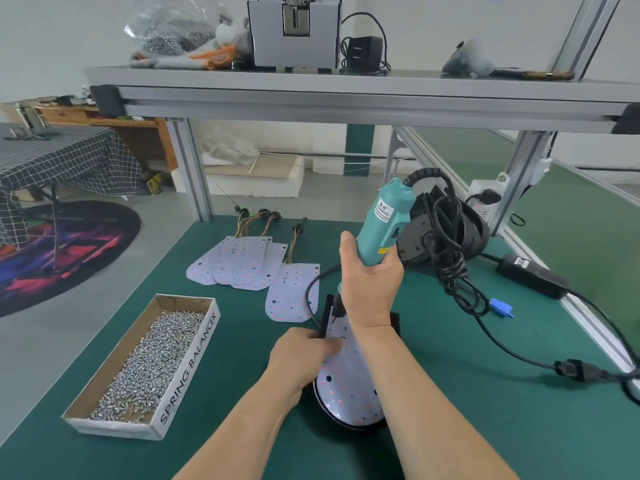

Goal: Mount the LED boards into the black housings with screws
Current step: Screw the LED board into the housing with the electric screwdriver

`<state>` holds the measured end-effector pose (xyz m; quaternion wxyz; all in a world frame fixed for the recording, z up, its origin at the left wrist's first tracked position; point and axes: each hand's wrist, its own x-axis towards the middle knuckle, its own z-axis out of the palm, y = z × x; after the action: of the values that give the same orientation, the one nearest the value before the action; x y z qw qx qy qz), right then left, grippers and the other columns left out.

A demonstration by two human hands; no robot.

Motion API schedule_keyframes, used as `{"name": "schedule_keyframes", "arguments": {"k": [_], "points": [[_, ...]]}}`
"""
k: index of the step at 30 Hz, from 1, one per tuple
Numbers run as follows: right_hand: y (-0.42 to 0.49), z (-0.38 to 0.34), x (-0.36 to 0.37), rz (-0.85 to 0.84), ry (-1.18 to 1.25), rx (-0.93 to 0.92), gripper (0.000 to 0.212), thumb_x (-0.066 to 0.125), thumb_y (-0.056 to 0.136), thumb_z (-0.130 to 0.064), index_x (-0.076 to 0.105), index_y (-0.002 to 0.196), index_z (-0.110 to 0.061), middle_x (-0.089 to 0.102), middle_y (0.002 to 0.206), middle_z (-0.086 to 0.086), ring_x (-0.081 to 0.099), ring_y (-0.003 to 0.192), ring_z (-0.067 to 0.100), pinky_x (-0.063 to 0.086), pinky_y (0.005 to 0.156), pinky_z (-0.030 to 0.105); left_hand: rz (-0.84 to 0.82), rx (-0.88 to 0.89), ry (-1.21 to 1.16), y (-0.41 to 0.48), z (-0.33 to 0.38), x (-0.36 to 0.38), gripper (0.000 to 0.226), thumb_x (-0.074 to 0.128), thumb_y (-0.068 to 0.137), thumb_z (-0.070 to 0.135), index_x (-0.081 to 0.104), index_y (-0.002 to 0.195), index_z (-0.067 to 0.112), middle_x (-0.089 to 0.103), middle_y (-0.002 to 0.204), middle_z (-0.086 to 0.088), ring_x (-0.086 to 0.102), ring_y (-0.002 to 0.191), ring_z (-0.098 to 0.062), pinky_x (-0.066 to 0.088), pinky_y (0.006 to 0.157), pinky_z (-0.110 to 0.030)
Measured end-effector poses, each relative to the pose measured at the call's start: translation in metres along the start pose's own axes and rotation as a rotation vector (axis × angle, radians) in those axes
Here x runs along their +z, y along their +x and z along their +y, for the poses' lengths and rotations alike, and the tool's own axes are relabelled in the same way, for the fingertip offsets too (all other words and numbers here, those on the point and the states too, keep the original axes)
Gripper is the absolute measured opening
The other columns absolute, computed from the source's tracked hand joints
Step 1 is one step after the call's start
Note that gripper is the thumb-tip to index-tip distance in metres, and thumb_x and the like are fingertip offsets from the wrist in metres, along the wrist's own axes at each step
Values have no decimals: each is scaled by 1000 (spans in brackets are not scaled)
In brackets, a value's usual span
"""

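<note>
**Fig. 1. Driving a screw into an LED board seated in its housing (head view)**

The green bench (485,410) carries all the work; the black housing (346,423) near its front edge serves as the reference for all positions. Above and beyond the housing runs an aluminium shelf (346,88). Well to the left of the housing stands an open cardboard box (188,372), lettered "SPRING BALANCER" and heaped with silver screws (149,358). Beyond the housing to the right, a stack of spare housings (412,237) lies under a coiled black cable (450,258). Beyond it to the left lie the loose LED boards (239,265), fanned and overlapping, with wire leads at their far ends; one further board (291,292) lies nearer, just beside the housing's far left corner. Inside the housing sits the LED board (349,386), white with red dots. Over its far end the teal electric screwdriver (384,220) stands tilted, with its bit down at the board's far left corner. The hands are both occupied. The right hand (370,282) is wrapped round the screwdriver body. The left hand (304,355) grips the housing's left rim, thumb lying on the board. Right of the housing lies a small blue connector (500,307).
</note>
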<state>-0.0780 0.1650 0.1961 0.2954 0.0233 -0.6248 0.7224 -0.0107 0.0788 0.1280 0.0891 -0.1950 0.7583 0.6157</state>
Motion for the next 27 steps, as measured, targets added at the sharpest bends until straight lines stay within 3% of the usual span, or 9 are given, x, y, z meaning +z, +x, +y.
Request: {"name": "schedule_keyframes", "arguments": {"k": [4, 7, 10, 14, 17, 20, 23, 25, 27], "points": [[-2, -8, -13, 20, 13, -43, 31, 73, 80, -46, 62, 81, -17, 61, 64, -16, 57, 61, 8, 51, 67, 28, 1, 4, -3, -4, 6, -1, 45, 69, 56, 36, 70, 85, 0, 75, 96, -14, 69, 88, -34, 55, 87, -44], [-13, -11, -28, 88, 40, -13, 33, 73, 80, -46, 65, 91, -17, 71, 81, -6, 67, 76, 18, 56, 80, 43, -22, 12, 1, -8, 9, -2, 52, 69, 56, 37, 70, 89, -2, 73, 104, -20, 67, 85, -30, 48, 99, -52], [-22, -15, -40, 124, 52, 28, 35, 73, 79, -49, 66, 92, -16, 72, 86, 6, 69, 80, 24, 57, 83, 46, -34, -6, 8, -11, 11, -1, 49, 69, 55, 36, 67, 86, -2, 71, 94, -22, 59, 80, -22, 53, 89, -45], [-19, -29, -54, 138, 51, -2, 30, 72, 80, -49, 63, 85, -21, 67, 74, -4, 63, 69, 16, 52, 68, 28, -84, -12, 16, -18, 16, 6, 34, 69, 55, 32, 59, 83, 17, 56, 81, -8, 48, 75, -18, 36, 74, -33], [5, -46, -68, 217, -12, -76, 30, 74, 80, -48, 61, 83, -22, 67, 71, -6, 64, 66, 16, 54, 66, 30, -82, -10, 41, -19, 16, 6, 35, 68, 54, 32, 62, 85, 16, 57, 80, -8, 50, 75, -18, 38, 73, -33], [38, -55, -100, 310, -86, -87, 34, 75, 79, -53, 59, 95, -26, 71, 82, -7, 69, 75, 11, 54, 72, 28, -99, -3, 28, -19, 14, 6, 33, 68, 55, 30, 62, 84, 14, 58, 79, -10, 51, 73, -19, 38, 73, -34], [58, -38, -149, 412, -239, 38, 45, 72, 84, -48, 47, 114, -24, 58, 90, -15, 60, 71, -9, 44, 64, 18, -71, 1, 13, -18, 10, 6, 34, 70, 56, 32, 64, 83, 12, 62, 78, -11, 54, 71, -20, 41, 73, -33], [58, -16, -183, 474, -342, 191, 54, 70, 90, -35, 39, 126, -11, 54, 97, -6, 61, 79, 4, 46, 70, 33, -37, 1, -1, -16, 7, 7, 38, 70, 55, 35, 67, 83, 9, 67, 80, -12, 58, 71, -21, 45, 74, -34], [49, 7, -210, 499, -450, 319, 60, 70, 91, -22, 34, 136, -3, 53, 117, 12, 61, 98, 33, 50, 88, 47, -14, -4, -14, -13, 5, 7, 45, 70, 54, 36, 68, 83, 2, 71, 82, -20, 60, 71, -22, 47, 75, -35]]}}
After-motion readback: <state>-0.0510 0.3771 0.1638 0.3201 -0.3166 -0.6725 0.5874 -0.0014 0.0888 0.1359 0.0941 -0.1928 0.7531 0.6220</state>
